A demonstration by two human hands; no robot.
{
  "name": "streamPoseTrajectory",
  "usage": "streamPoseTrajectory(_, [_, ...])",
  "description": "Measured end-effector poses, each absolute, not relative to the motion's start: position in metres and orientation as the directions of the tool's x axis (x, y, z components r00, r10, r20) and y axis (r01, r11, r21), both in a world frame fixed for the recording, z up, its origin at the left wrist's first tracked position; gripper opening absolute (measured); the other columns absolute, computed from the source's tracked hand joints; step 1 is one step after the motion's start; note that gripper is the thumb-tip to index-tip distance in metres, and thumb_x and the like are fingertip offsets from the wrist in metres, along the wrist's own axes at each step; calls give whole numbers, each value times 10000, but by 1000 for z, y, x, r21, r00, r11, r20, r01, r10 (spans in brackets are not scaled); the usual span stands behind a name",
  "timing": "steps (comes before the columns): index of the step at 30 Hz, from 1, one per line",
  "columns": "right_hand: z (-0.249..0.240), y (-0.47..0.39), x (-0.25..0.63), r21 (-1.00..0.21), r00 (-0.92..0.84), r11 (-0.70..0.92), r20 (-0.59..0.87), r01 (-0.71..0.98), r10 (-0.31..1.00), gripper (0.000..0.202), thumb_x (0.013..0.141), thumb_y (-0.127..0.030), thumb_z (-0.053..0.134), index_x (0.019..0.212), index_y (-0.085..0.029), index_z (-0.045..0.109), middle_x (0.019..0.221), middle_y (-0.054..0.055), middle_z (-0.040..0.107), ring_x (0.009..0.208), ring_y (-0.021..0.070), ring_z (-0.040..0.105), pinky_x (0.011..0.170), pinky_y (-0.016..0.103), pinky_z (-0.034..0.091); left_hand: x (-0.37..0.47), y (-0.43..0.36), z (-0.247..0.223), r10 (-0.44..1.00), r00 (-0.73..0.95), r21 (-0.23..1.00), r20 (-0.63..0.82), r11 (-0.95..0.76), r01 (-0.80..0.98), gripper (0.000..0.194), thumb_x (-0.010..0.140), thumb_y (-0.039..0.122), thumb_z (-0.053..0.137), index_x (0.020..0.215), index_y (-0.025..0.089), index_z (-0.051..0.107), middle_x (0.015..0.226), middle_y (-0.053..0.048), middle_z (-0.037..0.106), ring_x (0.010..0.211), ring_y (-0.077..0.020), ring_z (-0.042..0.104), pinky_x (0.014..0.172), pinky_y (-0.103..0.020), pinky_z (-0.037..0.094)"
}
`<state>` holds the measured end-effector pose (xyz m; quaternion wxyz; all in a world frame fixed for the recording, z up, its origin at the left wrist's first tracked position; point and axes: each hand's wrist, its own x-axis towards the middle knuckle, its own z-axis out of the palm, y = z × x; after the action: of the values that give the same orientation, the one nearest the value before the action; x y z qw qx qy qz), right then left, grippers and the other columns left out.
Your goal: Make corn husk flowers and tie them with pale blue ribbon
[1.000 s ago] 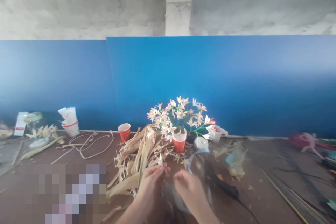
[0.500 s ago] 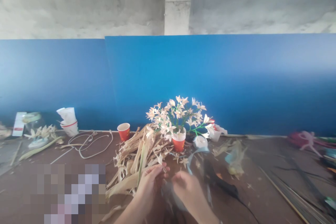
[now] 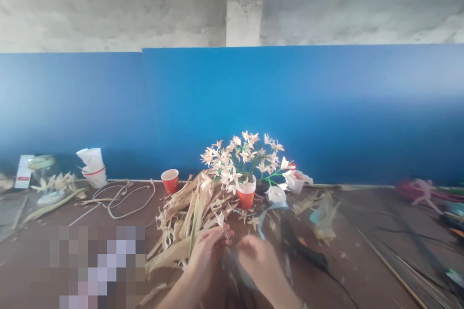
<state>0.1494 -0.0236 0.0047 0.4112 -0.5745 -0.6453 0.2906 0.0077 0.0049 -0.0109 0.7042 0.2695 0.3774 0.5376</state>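
Between the thumb and fingers of my left hand (image 3: 208, 247) is a small cream flower (image 3: 219, 219), its petals pointing up and away from me. Close beside it on the right, my right hand (image 3: 255, 253) has its fingers curled together, and whatever they hold is too blurred to make out. Just beyond both hands stands a red paper cup (image 3: 246, 198) with a bunch of cream flowers (image 3: 248, 154) on green stems. Dried husks (image 3: 197, 200) lie heaped to the left of that cup, partly behind my left hand.
A second red cup (image 3: 170, 181) stands behind the husks. White cable (image 3: 123, 203) loops at the left. A black corded tool (image 3: 308, 253) lies right of my right hand, with a roll of pale tape (image 3: 277, 195) behind it. Thin rods (image 3: 398, 270) lie far right, and a blue panel (image 3: 253, 91) closes the back.
Both hands keep almost the same pose, with the cream flower still in the left. The whole view has shifted very slightly.
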Motion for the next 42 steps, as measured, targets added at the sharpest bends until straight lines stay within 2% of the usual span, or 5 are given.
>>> streamPoseTrajectory(11, [5, -23, 149, -837, -4, 153, 177, 526, 984, 164, 660, -180, 461, 625, -165, 621, 580, 18, 657, 587, 169, 601, 528, 219, 427, 10, 4, -7, 952, 136, 779, -274, 302, -550, 252, 617, 279, 746, 773, 90, 688, 734, -94, 709, 580, -118, 615, 534, -189, 464])
streamPoseTrajectory(24, [3, -23, 148, -862, 5, 120, 141, 493, 990, 174, 683, -198, 456, 639, -160, 620, 627, 28, 660, 629, 177, 596, 551, 227, 422, 13, 1, -8, 959, 144, 785, -244, 283, -552, 276, 599, 306, 760, 758, 90, 695, 688, -77, 694, 576, -131, 601, 549, -217, 454])
streamPoseTrajectory(35, [-5, -21, 141, -942, 10, 56, 62, 330, 998, 130, 685, -189, 458, 639, -172, 579, 555, -4, 608, 573, 157, 566, 551, 232, 420, 18, 0, -18, 963, 96, 764, -252, 259, -591, 294, 533, 317, 798, 725, 112, 710, 647, -69, 705, 573, -138, 597, 574, -233, 450])
streamPoseTrajectory(42, [-11, -20, 139, -957, 26, 40, 49, 287, 998, 108, 688, -189, 485, 633, -169, 576, 584, 2, 610, 572, 151, 561, 538, 227, 419, 20, -3, -16, 960, 107, 742, -261, 270, -613, 271, 535, 301, 798, 712, 118, 707, 648, -58, 704, 589, -139, 603, 576, -224, 445])
